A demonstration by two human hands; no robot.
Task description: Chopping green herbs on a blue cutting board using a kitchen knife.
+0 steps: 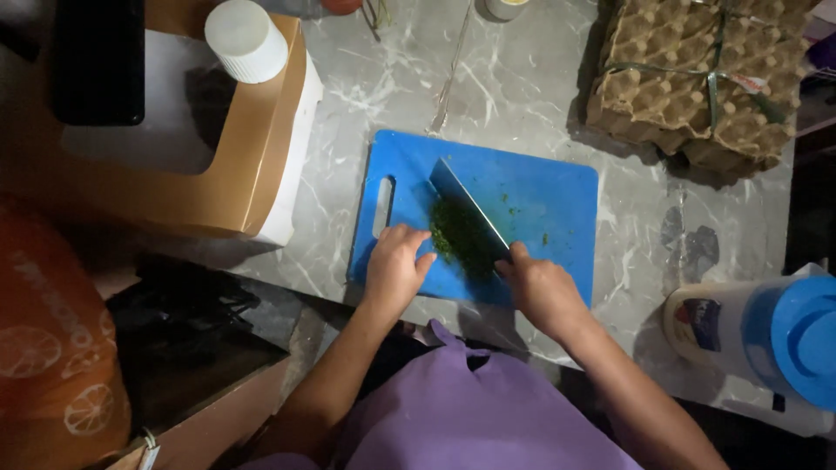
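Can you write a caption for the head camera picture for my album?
Right hand holds a cleaver over chopped green herbs on a blue cutting board; left hand steadies the pile.

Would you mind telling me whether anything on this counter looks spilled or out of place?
A few green flecks lie scattered on the blue cutting board, away from the chopped greens beside the knife. Otherwise nothing stands out.

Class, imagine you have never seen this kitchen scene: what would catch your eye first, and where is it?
The bright blue cutting board at the centre of the grey marbled counter, with a pile of chopped greens on it. The right hand holds a cleaver beside the pile; the left hand rests at its edge.
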